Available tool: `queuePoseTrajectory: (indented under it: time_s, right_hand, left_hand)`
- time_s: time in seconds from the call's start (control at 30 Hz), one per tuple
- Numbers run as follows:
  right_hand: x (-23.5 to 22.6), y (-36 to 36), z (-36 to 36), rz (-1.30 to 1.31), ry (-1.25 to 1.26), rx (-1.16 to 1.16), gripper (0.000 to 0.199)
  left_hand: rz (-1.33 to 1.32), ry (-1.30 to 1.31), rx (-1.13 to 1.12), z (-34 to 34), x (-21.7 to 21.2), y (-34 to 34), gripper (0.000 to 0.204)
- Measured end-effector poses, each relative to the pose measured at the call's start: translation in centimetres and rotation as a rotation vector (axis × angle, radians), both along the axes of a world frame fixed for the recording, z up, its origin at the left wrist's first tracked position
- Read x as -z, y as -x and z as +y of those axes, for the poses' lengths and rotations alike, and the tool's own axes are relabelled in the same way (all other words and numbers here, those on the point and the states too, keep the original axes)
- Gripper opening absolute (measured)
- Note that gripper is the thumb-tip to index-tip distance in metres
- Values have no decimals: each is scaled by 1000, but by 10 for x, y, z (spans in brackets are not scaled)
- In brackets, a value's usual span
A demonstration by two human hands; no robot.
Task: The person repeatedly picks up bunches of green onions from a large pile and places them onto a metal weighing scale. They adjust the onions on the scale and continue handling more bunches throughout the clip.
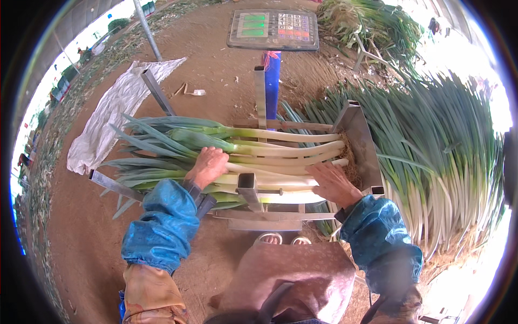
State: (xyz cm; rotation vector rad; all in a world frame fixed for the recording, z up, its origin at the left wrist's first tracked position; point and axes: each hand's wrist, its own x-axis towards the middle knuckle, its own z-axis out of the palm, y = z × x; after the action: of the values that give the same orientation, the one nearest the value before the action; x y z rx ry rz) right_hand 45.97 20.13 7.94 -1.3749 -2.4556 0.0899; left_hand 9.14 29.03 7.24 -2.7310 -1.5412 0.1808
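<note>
A bundle of long green onions (291, 162) lies across a metal frame (248, 189), leaves to the left, white stalks and roots to the right. My left hand (210, 164) is closed around some stalks where the white turns to green. Over the stalks near the root end is my right hand (334, 183), its fingers stretched out and touching the white parts. A metal end plate (362, 135) of the frame stands beside the roots. My palms and what lies beneath them are hidden.
A scale display (273, 29) on a blue post (272, 81) stands beyond the frame. Many more green onions (431, 156) lean in a large pile at the right, with another heap (372, 27) farther back. A white sack (113, 116) lies on the dirt floor at the left. Upright metal bars (156, 92) rise around the bundle.
</note>
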Motion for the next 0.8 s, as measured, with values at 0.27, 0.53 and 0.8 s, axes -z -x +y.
queuePoseTrajectory:
  time_s: [0.27, 0.53, 0.8]
  right_hand:
    - [12, 41, -3, -55, -48, -6, 34]
    - [-37, 39, 0, 103, -160, 46, 34]
    - [-66, 29, 83, 92, -353, 223, 22]
  left_hand:
    - [-297, -168, 81, -59, -8, 7, 35]
    - [-299, -239, 121, -54, -70, 15, 27]
    - [-262, -640, 101, 17, -121, -12, 32]
